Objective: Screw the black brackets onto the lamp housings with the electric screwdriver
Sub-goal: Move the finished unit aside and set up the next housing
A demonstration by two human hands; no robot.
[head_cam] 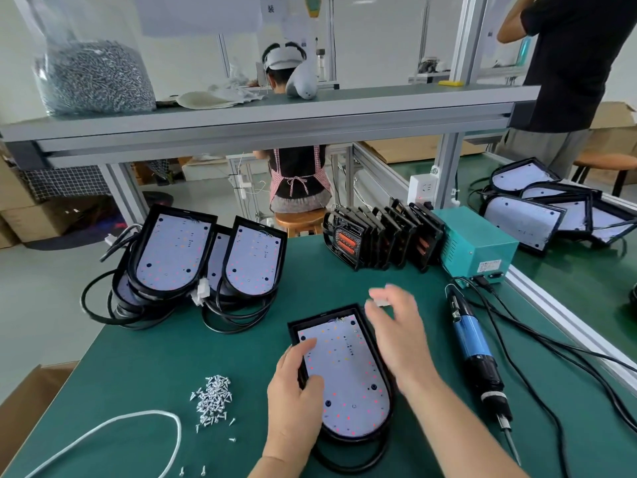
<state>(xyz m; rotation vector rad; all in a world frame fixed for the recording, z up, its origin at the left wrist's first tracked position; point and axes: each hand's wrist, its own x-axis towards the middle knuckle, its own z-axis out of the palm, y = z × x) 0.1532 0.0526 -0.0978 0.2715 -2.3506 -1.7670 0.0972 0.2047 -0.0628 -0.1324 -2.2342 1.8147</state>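
A black lamp housing (348, 370) with a white LED board lies face up on the green mat in front of me. My left hand (296, 398) grips its left edge, thumb on the board. My right hand (396, 326) hovers over its upper right corner, blurred, with a small white connector (379, 301) at the fingertips. The blue electric screwdriver (477, 357) lies on the mat to the right, untouched. A row of black brackets (382, 236) stands on edge at the back. A pile of small silver screws (213, 400) sits to the left of the housing.
Several more lamp housings (203, 257) with coiled black cables lean at the back left. A teal power supply box (479, 246) stands at the back right, its cables running across the mat. A white cord (138, 426) loops at the front left. Other people work beyond the bench.
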